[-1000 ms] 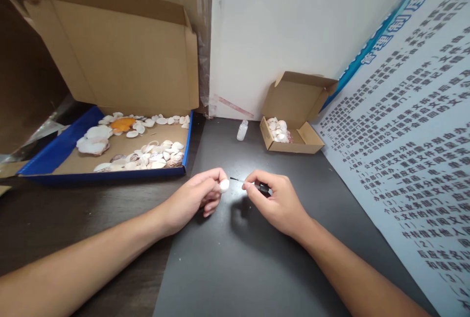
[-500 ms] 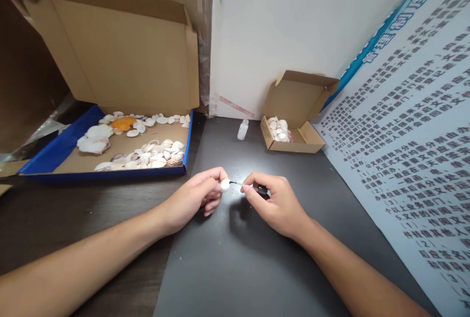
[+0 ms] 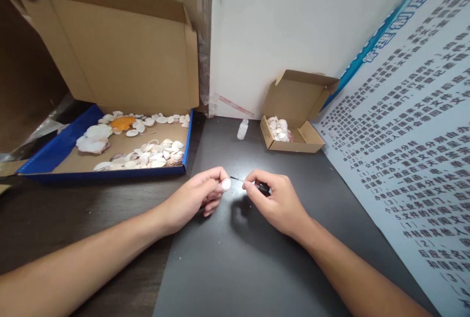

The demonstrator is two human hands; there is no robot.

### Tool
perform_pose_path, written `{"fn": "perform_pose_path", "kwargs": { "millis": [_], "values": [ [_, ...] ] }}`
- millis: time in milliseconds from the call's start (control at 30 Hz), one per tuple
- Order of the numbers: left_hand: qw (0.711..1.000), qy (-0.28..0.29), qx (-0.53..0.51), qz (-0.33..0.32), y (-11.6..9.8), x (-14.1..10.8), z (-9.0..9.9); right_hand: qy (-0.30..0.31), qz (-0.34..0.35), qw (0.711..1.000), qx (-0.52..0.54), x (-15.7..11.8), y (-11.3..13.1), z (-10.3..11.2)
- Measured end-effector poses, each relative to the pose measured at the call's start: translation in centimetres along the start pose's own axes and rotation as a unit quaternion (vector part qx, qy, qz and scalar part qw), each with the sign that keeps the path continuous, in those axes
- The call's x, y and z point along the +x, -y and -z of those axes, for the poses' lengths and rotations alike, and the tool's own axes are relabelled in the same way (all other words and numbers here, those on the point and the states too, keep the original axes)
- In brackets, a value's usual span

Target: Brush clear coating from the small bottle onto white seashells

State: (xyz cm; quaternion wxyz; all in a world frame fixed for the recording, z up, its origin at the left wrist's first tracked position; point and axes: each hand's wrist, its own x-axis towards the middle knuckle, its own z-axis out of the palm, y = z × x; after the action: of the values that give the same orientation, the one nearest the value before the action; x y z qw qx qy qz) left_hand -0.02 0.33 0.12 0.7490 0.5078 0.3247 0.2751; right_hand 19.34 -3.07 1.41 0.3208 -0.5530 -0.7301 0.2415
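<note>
Between thumb and forefinger, my left hand [image 3: 205, 190] pinches a small white seashell [image 3: 226, 185]. My right hand [image 3: 273, 199] is closed round the black cap of a thin brush [image 3: 238, 179], whose dark tip points left at the shell's upper edge, with a slight gap between them. Farther back on the dark mat stands a small bottle [image 3: 243, 129] of frosted or whitish look, its neck uncapped.
To the left, a blue-edged cardboard box [image 3: 110, 176] lies with its lid up, holding many white shells and an orange one. A smaller cardboard box [image 3: 297, 147] with shells sits at the back right. A printed sheet [image 3: 396, 160] covers the right side, beside a white wall [image 3: 293, 18].
The brush tip has lifted slightly up from the shell's edge. The shell has turned a little, showing more of its white face. My left hand has barely moved.
</note>
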Motion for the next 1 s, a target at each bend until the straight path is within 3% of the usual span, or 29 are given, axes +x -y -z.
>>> {"fn": "perform_pose_path", "kwargs": {
  "millis": [100, 300, 500, 767, 900, 1000],
  "values": [
    [1.000, -0.001, -0.002, 0.000, -0.05, -0.06, -0.09, -0.005, 0.002, 1.000, 0.006, -0.01, 0.08, 0.16],
    [1.000, -0.006, -0.001, 0.001, 0.00, -0.01, -0.05, 0.045, 0.044, 0.997, 0.043, -0.19, 0.31, 0.06],
    [1.000, -0.003, -0.005, 0.004, -0.03, -0.01, -0.07, -0.018, -0.002, 1.000, 0.009, -0.02, 0.14, 0.27],
    [1.000, -0.004, -0.010, 0.007, -0.03, -0.05, 0.02, 0.050, 0.042, 0.997, 0.039, -0.23, 0.26, 0.16],
    [1.000, -0.009, -0.014, 0.006, 0.14, 0.04, 0.13, 0.007, -0.006, 1.000, 0.025, -0.17, 0.01, 0.34],
    [1.000, -0.019, -0.013, 0.008, 0.12, 0.07, 0.01, -0.020, 0.004, 0.999, 0.046, -0.25, 0.07, 0.53]
  ]
}}
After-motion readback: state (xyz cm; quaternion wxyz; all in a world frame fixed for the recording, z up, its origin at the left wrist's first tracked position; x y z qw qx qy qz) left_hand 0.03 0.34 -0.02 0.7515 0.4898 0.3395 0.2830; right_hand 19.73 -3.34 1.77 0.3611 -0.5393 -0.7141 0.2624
